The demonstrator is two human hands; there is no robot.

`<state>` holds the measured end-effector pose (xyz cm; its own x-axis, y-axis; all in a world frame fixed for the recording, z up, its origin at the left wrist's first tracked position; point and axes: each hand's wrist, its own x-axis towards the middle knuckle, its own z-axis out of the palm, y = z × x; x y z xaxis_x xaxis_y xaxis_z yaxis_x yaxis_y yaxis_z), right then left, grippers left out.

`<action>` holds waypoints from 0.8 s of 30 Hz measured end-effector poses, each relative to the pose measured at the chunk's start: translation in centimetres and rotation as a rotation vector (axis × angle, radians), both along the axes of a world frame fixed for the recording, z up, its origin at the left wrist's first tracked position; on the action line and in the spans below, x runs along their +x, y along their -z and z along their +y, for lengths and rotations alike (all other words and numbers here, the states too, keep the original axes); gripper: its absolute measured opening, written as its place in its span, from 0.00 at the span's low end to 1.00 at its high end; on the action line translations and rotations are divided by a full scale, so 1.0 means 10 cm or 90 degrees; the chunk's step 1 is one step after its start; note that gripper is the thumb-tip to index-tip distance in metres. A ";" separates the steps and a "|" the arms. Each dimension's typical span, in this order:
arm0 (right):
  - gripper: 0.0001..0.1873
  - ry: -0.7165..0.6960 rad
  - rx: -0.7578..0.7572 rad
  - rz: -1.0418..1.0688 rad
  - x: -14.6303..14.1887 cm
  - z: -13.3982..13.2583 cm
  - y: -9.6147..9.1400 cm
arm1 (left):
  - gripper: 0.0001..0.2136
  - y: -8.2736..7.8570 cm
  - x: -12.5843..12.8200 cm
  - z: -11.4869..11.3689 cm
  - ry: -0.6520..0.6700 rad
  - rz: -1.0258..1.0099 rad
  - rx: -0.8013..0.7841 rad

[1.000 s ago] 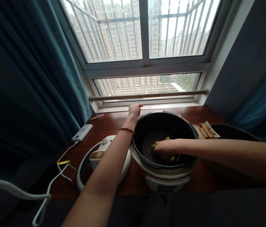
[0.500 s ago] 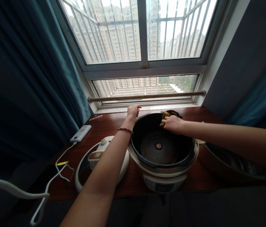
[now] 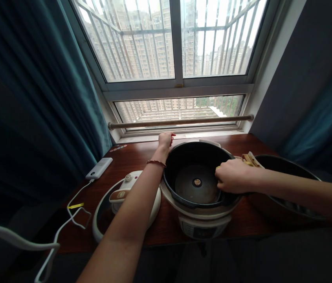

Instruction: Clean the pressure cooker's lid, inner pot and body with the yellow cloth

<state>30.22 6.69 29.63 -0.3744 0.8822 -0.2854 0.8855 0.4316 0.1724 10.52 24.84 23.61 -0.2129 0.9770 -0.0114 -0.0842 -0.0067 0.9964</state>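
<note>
An electric pressure cooker (image 3: pixel 204 218) with a black inner pot (image 3: pixel 193 157) stands uncovered on the wooden table. My right hand (image 3: pixel 233 175) is closed at the pot's right rim, its fingers on the inside wall. A bit of yellow cloth (image 3: pixel 218 168) peeks out from my fingers; most of it is hidden beneath the hand. At the far left rim, my left hand (image 3: pixel 166 140) is curled, with a beaded bracelet on the wrist. Whatever it may hold there is hidden. The cooker's lid (image 3: pixel 154 208) lies under my left forearm.
A large dark pan (image 3: pixel 283 162) sits right of the cooker, partly under my right forearm. On the left lie a white power bank (image 3: pixel 99 168) and its white cable (image 3: pixel 76 192). A window with a wooden rail (image 3: pixel 183 122) is behind the table.
My right hand has moved with the cloth from the pot's far wall, along the rim, toward me and to the right. My left hand stays in place.
</note>
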 end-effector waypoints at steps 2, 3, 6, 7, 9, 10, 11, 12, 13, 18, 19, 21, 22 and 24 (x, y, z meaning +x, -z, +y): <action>0.15 -0.020 -0.015 0.048 -0.09 -0.12 0.04 | 0.02 0.00 0.01 -0.01 -0.004 0.007 0.012; 0.16 -0.029 -0.031 0.090 -0.15 -0.16 0.07 | 0.02 0.00 0.02 -0.02 -0.007 0.012 0.018; 0.17 -0.008 -0.108 0.319 -0.35 -0.20 0.23 | 0.03 -0.03 0.02 -0.03 -0.026 0.024 0.043; 0.17 0.009 -0.138 0.404 -0.41 -0.19 0.28 | 0.03 -0.06 0.02 -0.04 -0.037 0.027 0.054; 0.16 0.042 -0.177 0.555 -0.52 -0.17 0.34 | 0.05 -0.14 0.01 -0.11 -0.065 0.030 0.083; 0.15 0.055 -0.183 0.618 -0.55 -0.17 0.36 | 0.06 -0.20 -0.01 -0.17 -0.078 0.032 0.101; 0.15 0.067 -0.183 0.671 -0.57 -0.17 0.36 | 0.07 -0.26 -0.01 -0.27 -0.088 0.031 0.118; 0.15 0.077 -0.181 0.717 -0.57 -0.19 0.35 | 0.07 -0.32 -0.02 -0.40 -0.081 0.040 0.141; 0.16 0.086 -0.185 0.758 -0.56 -0.21 0.33 | 0.08 -0.38 -0.01 -0.57 -0.058 0.059 0.166; 0.16 0.015 -0.178 0.849 -0.35 -0.45 0.22 | 0.13 -0.48 0.12 -1.66 0.364 0.432 0.301; 0.16 -0.023 -0.150 0.836 -0.30 -0.52 0.21 | 0.16 -0.46 0.15 -1.83 0.442 0.502 0.299; 0.16 -0.072 -0.074 0.806 -0.19 -0.68 0.20 | 0.20 -0.40 0.17 -2.05 0.524 0.632 0.307; 0.16 -0.071 -0.028 0.798 -0.12 -0.77 0.21 | 0.21 -0.38 0.16 -2.10 0.553 0.685 0.321; 0.16 -0.031 0.067 0.787 0.05 -0.94 0.28 | 0.21 -0.34 0.09 -2.10 0.603 0.760 0.370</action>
